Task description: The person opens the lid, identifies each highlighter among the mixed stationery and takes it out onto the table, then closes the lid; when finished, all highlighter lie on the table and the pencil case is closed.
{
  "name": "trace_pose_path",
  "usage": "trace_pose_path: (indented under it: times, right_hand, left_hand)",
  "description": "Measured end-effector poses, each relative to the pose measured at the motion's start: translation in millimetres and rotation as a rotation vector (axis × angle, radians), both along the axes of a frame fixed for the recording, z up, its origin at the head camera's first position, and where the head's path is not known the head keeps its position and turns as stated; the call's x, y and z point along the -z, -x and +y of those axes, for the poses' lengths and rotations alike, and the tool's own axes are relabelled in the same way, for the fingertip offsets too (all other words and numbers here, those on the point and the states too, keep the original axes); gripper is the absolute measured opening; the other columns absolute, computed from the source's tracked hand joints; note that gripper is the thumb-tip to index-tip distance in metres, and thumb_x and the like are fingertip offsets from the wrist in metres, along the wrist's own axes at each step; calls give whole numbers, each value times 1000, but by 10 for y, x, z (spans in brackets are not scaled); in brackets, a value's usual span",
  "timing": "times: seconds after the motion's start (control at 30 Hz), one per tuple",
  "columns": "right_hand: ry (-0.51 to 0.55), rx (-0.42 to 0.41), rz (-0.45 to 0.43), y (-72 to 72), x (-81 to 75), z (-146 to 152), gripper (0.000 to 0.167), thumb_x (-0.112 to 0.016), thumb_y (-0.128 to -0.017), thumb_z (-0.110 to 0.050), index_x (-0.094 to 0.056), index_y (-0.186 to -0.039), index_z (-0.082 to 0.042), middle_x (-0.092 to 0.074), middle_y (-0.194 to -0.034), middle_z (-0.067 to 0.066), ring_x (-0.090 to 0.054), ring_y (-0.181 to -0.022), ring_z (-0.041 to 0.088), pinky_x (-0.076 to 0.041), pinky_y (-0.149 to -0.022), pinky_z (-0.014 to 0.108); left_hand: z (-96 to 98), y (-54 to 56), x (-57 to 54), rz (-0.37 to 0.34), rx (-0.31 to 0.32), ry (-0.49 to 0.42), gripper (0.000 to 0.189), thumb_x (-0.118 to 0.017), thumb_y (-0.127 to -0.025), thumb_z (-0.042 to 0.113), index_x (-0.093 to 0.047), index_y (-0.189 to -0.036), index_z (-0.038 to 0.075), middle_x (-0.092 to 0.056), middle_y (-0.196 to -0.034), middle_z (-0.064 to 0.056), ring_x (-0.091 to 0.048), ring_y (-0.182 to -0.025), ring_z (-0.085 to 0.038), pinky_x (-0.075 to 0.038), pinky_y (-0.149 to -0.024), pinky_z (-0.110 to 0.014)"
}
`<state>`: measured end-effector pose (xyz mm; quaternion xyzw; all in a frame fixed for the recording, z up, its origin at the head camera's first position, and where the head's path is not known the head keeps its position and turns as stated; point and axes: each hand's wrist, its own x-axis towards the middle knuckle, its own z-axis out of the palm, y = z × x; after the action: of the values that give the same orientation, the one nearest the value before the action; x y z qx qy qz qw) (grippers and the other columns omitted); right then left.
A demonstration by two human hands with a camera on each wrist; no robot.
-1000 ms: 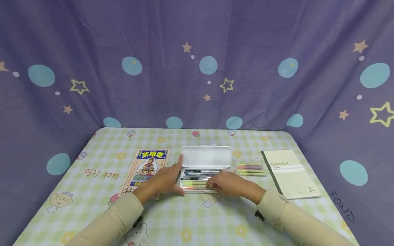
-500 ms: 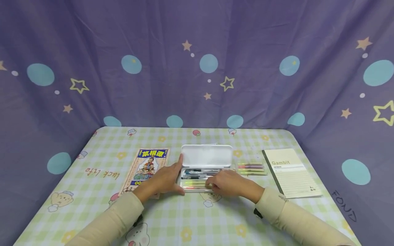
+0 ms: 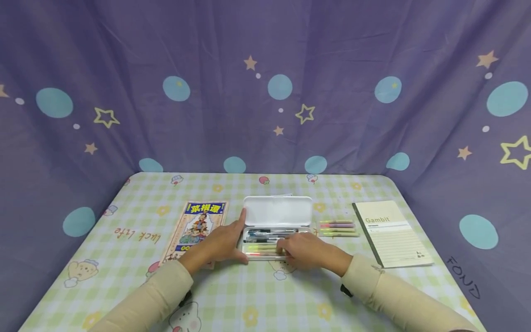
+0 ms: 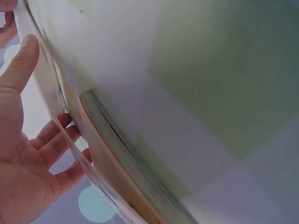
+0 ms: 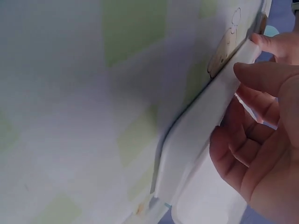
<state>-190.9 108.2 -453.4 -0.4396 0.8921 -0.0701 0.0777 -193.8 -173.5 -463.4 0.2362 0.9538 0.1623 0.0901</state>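
A white pencil case [image 3: 278, 212] lies on the table with its lid raised. Dark and clear pens [image 3: 265, 234] fill its back part, and yellow-green and pink highlighters [image 3: 260, 249] lie in front. My left hand [image 3: 223, 242] touches the left end, thumb at the front corner and index finger up by the lid. My right hand [image 3: 304, 250] reaches into the right part over the highlighters, fingers bent. In the right wrist view, those curled fingers [image 5: 233, 149] go over the case's rim and the thumb stands apart near the front wall; the fingertips are hidden.
An illustrated book [image 3: 202, 226] lies left of the case, partly under my left forearm. To the right are several highlighters in a clear pouch [image 3: 338, 228] and a Gambit notebook [image 3: 392, 235]. A checked cloth covers the table; a purple curtain [image 3: 265, 129] hangs behind.
My right hand has shifted very slightly left within the case. The left hand stays in place, and the case and things around it have not moved.
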Motion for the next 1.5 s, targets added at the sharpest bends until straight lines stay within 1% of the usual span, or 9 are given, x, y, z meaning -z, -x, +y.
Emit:
trace_pose_path:
  times: [0.13, 0.23, 0.33, 0.57, 0.7, 0.93, 1.1, 1.33, 1.5]
  right_hand:
    - [31, 21, -52, -16, 26, -18, 22, -80, -88, -22, -66, -105, -20, -67, -83, -9, -55, -70, 2, -46, -64, 23]
    - [40, 37, -61, -29, 30, -23, 24, -82, -86, -23, -65, -103, -20, -65, -81, -9, -54, -69, 1, -45, -64, 23]
    - [40, 48, -25, -50, 34, -25, 24, -82, -85, -22, -66, -103, -20, -66, -80, -9, -54, -68, 1, -46, -62, 23]
    - [5, 122, 141, -113, 50, -50, 13, -76, -87, -17, -66, -95, -20, -62, -68, -6, -50, -58, 6, -37, -48, 26]
    - [-22, 130, 173, -116, 44, -72, 10, -75, -88, -19, -66, -91, -22, -64, -67, -6, -54, -58, 7, -39, -47, 27]
    - [10, 78, 115, -68, 57, -32, 12, -76, -90, -20, -71, -99, -26, -71, -77, -7, -55, -62, 3, -43, -52, 24]
    - [20, 35, 77, -17, 64, 3, 18, -75, -92, -20, -73, -108, -29, -76, -86, -9, -61, -68, 1, -46, -56, 22]
    - [50, 1, 58, 37, 54, 44, 25, -75, -90, -14, -75, -110, -29, -72, -80, -12, -57, -65, 0, -44, -59, 21]
    - [80, -12, 36, 78, 68, 63, 27, -75, -89, -11, -75, -110, -28, -70, -78, -11, -52, -63, 0, -43, -59, 21]
  left_hand:
    - [-5, -8, -13, 9, 11, -11, 141, -88, -69, 57, 2, -164, 5, -56, -148, -18, -60, -129, -37, -46, -112, -51]
    - [-3, -9, -28, 3, 9, -16, 140, -88, -70, 57, 1, -164, 5, -59, -145, -16, -60, -129, -36, -45, -114, -51]
    - [2, -5, -28, 0, 5, -16, 140, -88, -70, 57, 2, -164, 5, -60, -144, -16, -60, -129, -35, -45, -114, -50]
    - [17, -4, -10, 13, -3, 1, 139, -87, -71, 57, 2, -163, 3, -57, -147, -15, -62, -126, -36, -47, -111, -50]
    - [27, -4, -15, 13, -9, 4, 139, -87, -72, 57, 2, -163, 3, -53, -151, -17, -60, -129, -38, -47, -112, -50]
    - [25, -8, 15, 12, -2, -3, 137, -86, -73, 57, 1, -163, 2, -44, -158, -21, -57, -133, -39, -45, -114, -49]
    - [35, -23, 12, 17, 1, 5, 135, -86, -74, 56, -1, -163, 2, -47, -156, -22, -60, -129, -39, -47, -112, -49]
    - [53, -33, 10, 16, 7, 51, 129, -83, -77, 57, -4, -165, 7, -57, -145, -20, -65, -118, -35, -51, -107, -48]
    - [59, -30, 3, 31, 5, 62, 128, -83, -76, 58, -7, -164, 6, -59, -140, -19, -67, -112, -33, -52, -103, -47]
